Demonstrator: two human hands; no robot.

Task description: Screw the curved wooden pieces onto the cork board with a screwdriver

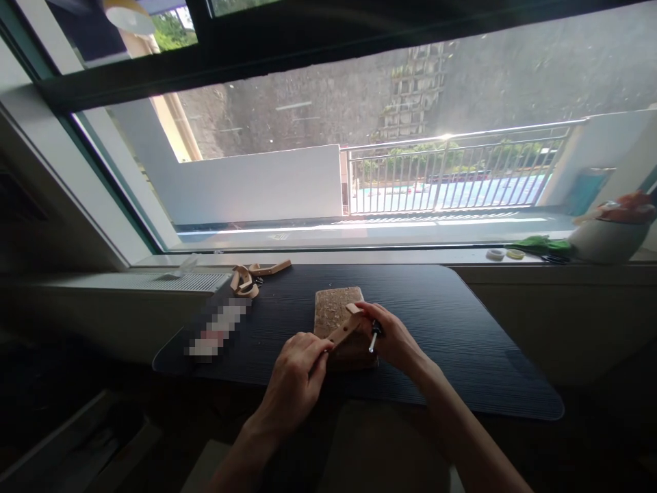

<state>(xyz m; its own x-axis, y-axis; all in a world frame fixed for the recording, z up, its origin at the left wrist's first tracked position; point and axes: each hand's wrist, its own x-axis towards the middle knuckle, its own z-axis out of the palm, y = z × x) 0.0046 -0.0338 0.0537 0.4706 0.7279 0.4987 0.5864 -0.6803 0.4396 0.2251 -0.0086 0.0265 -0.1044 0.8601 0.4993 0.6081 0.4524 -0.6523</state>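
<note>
My left hand [298,373] pinches the lower end of a pale wooden piece with holes [343,331]. It slants up to the right over a brown block [333,305] with a rough, speckled top. At its upper end, the fingers of my right hand [393,335] grip the same piece. A small tool with a dark handle and a shiny metal shaft, which looks like a screwdriver [374,339], is also held in my right hand, its shaft pointing down. Part of the block is hidden behind my hands.
On the dark table [436,301], several curved wooden pieces [243,282] lie at the back left, near a blurred-out item [218,332]. The windowsill holds tape rolls [495,254], a green item [541,244] and a pale pot [610,238]. A large window stands behind.
</note>
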